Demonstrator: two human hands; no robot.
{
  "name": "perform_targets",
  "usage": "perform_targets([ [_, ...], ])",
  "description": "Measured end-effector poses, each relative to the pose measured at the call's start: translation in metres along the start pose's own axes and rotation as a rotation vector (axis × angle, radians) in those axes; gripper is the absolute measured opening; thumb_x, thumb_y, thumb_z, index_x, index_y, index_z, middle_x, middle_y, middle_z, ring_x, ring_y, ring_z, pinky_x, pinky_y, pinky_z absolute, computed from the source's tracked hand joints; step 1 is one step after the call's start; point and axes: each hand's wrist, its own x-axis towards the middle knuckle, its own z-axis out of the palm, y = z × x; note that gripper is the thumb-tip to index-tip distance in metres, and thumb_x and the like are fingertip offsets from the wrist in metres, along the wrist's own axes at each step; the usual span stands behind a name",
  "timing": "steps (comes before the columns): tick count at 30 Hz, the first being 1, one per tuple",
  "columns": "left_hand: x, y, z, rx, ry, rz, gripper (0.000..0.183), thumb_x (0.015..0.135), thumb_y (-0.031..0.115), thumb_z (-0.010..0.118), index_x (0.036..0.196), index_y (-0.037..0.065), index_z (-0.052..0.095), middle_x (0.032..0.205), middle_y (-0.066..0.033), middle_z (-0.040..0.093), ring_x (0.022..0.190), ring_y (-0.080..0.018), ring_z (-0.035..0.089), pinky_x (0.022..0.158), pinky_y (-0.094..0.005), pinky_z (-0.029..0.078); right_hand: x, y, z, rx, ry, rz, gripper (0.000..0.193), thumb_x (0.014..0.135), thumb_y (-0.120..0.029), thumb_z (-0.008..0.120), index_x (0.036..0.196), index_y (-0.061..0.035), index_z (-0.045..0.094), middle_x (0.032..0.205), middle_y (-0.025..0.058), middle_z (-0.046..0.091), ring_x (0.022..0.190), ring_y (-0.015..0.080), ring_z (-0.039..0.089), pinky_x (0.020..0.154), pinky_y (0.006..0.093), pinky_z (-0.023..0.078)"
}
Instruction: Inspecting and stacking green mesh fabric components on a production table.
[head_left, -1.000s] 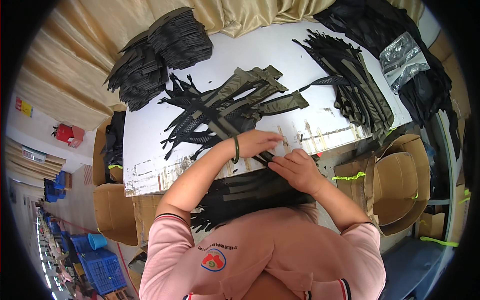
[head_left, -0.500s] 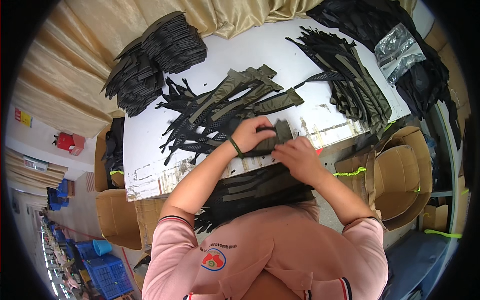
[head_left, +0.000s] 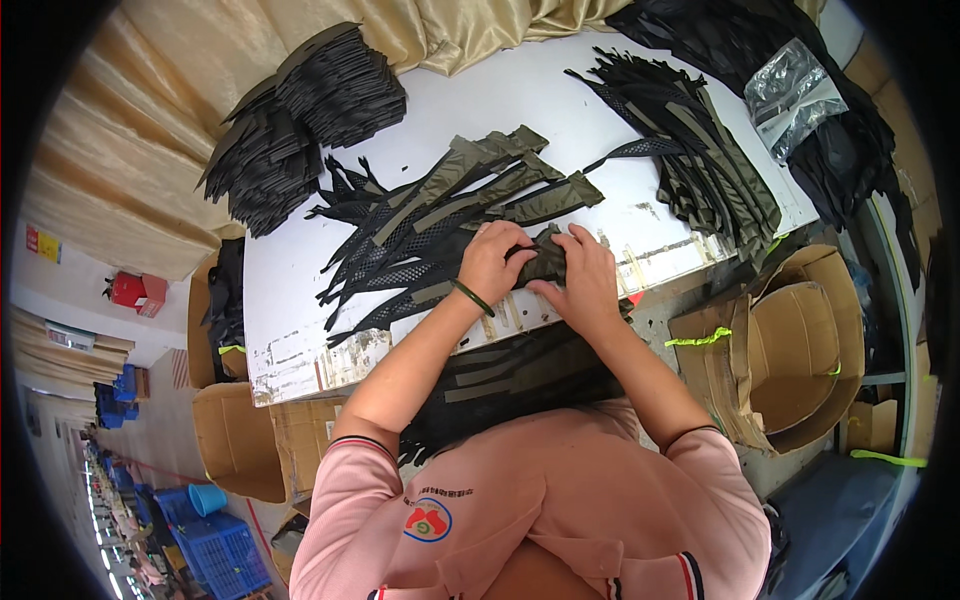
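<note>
Near the table's front edge lies an olive-and-black fabric strap with dark mesh, and both hands are on its olive end. My left hand grips it from the left, thumb and fingers pinched together. On the other side my right hand holds its right edge between thumb and fingers. Beyond and left of my hands spreads a loose pile of similar mesh straps with olive ends. More such straps lie across my lap below the table edge.
A bundle of straps lies at the right of the white table. Stacks of dark fabric pieces stand at the far left. Black cloth with a clear plastic bag sits at far right. Cardboard boxes flank the table.
My right hand has turned upright and moved slightly up, its thumb now on the strap's near side. My left hand has closed in on the olive end, which looks more bunched.
</note>
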Motion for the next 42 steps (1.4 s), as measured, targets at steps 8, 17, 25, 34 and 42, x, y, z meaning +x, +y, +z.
perform_targets([
  [8,-0.004,0.016,-0.009,-0.313,-0.314,-0.522,0.015,0.082,0.009,0.071,0.087,0.002,0.059,0.073,-0.0044,0.059,0.066,-0.0102,0.051,0.063,-0.0256,0.045,0.0,0.016,0.016,0.08,-0.133,0.004,0.042,0.077,-0.003,0.06,0.117,-0.0078,0.05,0.093,0.0121,0.058,0.082,0.0312,0.06,0.071,0.0408,0.047],
  [17,-0.011,0.019,-0.01,-0.332,-0.389,-0.446,0.02,0.078,0.011,0.076,0.082,0.002,0.058,0.073,-0.0041,0.057,0.067,-0.0125,0.052,0.062,-0.0272,0.045,0.006,0.028,0.005,0.214,-0.241,-0.124,0.018,0.085,-0.011,0.061,0.102,-0.0103,0.063,0.078,0.0106,0.057,0.065,0.0322,0.059,0.062,0.0419,0.05],
  [25,-0.021,0.053,-0.017,-0.258,-0.265,-0.054,0.016,0.075,0.007,0.073,0.078,0.002,0.059,0.074,-0.0108,0.053,0.068,-0.0315,0.054,0.059,-0.0352,0.044,0.014,0.029,-0.001,0.355,-0.111,0.083,0.017,0.083,-0.015,0.067,0.075,-0.0028,0.058,0.064,0.0075,0.056,0.056,0.0232,0.052,0.055,0.0343,0.043],
  [34,-0.029,0.055,-0.023,-0.286,-0.339,-0.312,0.018,0.079,0.011,0.071,0.08,0.003,0.055,0.079,-0.0118,0.054,0.072,-0.0314,0.056,0.062,-0.0377,0.045,-0.011,0.018,0.004,1.124,-0.416,0.967,0.028,0.092,-0.025,0.061,0.069,-0.009,0.057,0.06,-0.0082,0.044,0.054,0.0023,0.036,0.047,0.0231,0.028],
  [42,-0.02,0.041,-0.034,-0.618,-0.476,-0.615,0.014,0.085,0.001,0.064,0.098,-0.001,0.064,0.085,0.0004,0.062,0.075,-0.0046,0.053,0.067,-0.0219,0.044,-0.011,0.019,-0.009,1.39,-0.44,0.758,0.019,0.096,-0.018,0.053,0.095,-0.0043,0.066,0.08,-0.0026,0.059,0.075,0.0067,0.052,0.07,0.0228,0.043],
])
